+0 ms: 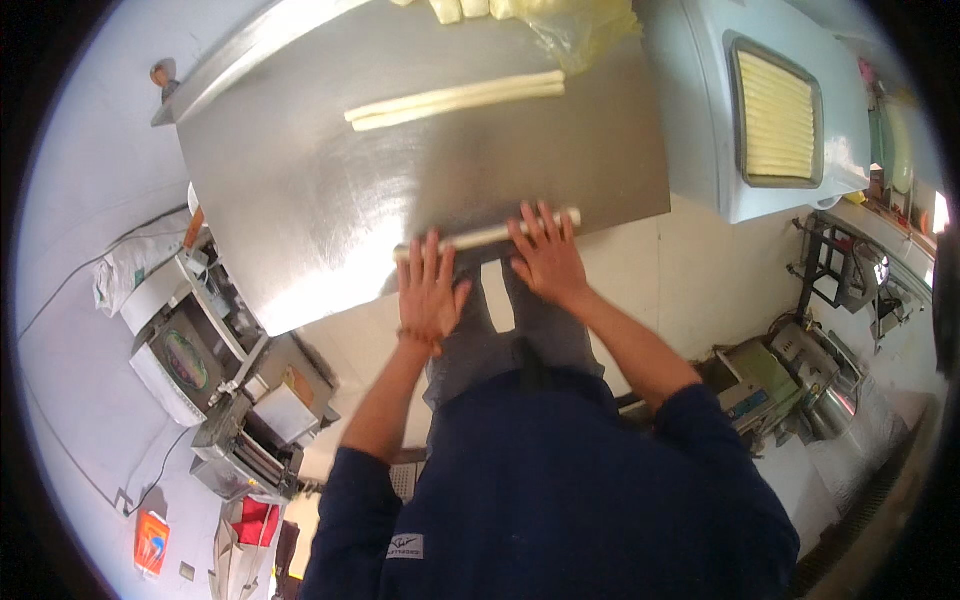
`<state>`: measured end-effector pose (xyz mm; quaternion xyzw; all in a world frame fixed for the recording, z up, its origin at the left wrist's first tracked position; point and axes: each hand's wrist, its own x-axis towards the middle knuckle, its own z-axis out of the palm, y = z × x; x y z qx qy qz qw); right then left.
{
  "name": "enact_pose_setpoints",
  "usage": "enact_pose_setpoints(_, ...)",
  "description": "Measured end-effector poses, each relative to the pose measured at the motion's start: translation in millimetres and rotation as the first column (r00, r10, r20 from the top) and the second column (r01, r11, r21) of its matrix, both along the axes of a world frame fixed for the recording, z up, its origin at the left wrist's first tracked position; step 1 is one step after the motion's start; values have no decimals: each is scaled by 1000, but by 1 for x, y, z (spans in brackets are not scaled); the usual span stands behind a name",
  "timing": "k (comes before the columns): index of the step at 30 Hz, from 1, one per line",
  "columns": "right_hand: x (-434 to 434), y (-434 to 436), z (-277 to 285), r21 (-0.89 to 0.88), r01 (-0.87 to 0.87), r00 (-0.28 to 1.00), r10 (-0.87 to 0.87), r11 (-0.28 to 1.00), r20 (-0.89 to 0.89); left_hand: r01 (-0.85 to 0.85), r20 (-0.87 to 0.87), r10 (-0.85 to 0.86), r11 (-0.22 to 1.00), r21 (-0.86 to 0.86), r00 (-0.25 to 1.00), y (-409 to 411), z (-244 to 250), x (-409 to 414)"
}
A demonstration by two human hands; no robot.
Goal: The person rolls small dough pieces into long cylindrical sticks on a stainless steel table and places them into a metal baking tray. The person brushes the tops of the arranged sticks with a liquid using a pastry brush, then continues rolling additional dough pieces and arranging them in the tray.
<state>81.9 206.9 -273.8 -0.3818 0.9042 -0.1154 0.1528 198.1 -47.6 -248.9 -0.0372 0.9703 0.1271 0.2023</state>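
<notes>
A long pale dough strand lies near the close edge of a stainless steel table. My left hand rests on its left end, fingers apart and palm down. Over its right part lies my right hand, also flat with spread fingers. Neither hand is closed around the strand; its middle shows between them, and its right tip shows past my right fingers. Farther back on the table, two more dough strands lie side by side. Several short dough pieces are at the far edge, beside a yellow plastic bag.
Right of the table, a tray filled with rows of dough strands sits on a light blue appliance or cabinet. Equipment and boxes stand at the lower left. A machine with metal parts is at the lower right.
</notes>
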Motion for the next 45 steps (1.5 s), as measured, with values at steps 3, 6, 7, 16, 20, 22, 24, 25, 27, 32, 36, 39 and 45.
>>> enact_pose_setpoints(3, -39, -24, 0, -5, 100, 988, -100, 995, -117, -89, -155, 80, 995, -51, 985, -14, -9, -41)
enact_pose_setpoints(6, -156, -63, -2, -161, 184, 879, -236, 970, -415, -241, -400, 156, 955, -173, 903, -66, 3, -172)
enact_pose_setpoints(7, -139, -56, -5, -139, 163, 916, -202, 977, -347, -240, -453, 141, 956, -168, 880, -74, 8, -187)
enact_pose_setpoints(16, -85, -21, -3, -149, 255, 940, -281, 956, -194, -325, -341, 285, 943, -66, 896, -19, -20, -60)
enact_pose_setpoints(20, -116, -33, -11, -126, 206, 931, -234, 970, -279, -248, -360, 201, 965, -88, 911, -66, 3, -153)
enact_pose_setpoints(22, -120, -25, -12, -130, 162, 949, -190, 978, -251, -145, -277, 108, 983, -116, 955, -61, -4, -130)
enact_pose_setpoints(24, -59, -5, 0, -102, 176, 966, -192, 979, -176, -201, -243, 188, 979, -30, 952, -35, -19, -65)
enact_pose_setpoints(25, -40, -5, 10, -165, 146, 980, -165, 976, -111, -224, -218, 214, 974, -22, 952, -13, -13, -48)
enact_pose_setpoints(27, -15, -29, 23, -308, 93, 995, -94, 947, 10, -123, -223, 182, 959, 254, 958, 32, -5, -40)
enact_pose_setpoints(32, -92, -74, -5, -205, 44, 996, -60, 978, -69, 65, -278, -88, 994, -92, 956, 23, -18, -141)
enact_pose_setpoints(36, -24, -23, -1, -80, 34, 999, -36, 996, -32, -17, -150, 28, 997, 73, 988, 33, -8, -50)
enact_pose_setpoints(39, -44, -17, 0, -26, -15, 998, 13, 1000, -67, -56, -165, 64, 997, 54, 984, 27, -7, -67)
enact_pose_setpoints(45, -69, -4, 0, -60, 33, 993, -40, 998, -112, -79, -262, 85, 996, 32, 961, -10, 3, -74)
